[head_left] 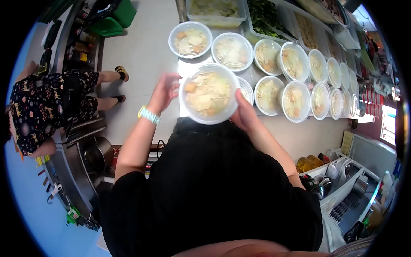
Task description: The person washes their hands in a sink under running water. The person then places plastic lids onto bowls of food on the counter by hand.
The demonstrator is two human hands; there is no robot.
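Observation:
A round plastic food bowl (208, 95) is held up in front of my body, with pale strips and orange-brown pieces of food inside. My right hand (246, 110) grips its right side, thumb up by the rim and the other fingers partly hidden beneath. To the left of the bowl, my left hand (166, 91) is open, its fingers apart and slightly blurred by motion. Behind the held bowl, another round container (245, 91) is partly covered. Two more filled bowls, one at the left (190, 40) and one beside it (232, 51), stand just beyond.
Several filled bowls (295, 101) line the counter in two rows to the right. Behind them are a tub of pale food (215, 12) and a bin of leafy greens (269, 19). A person in patterned clothes (47, 103) stands at the left near a metal pot (99, 153).

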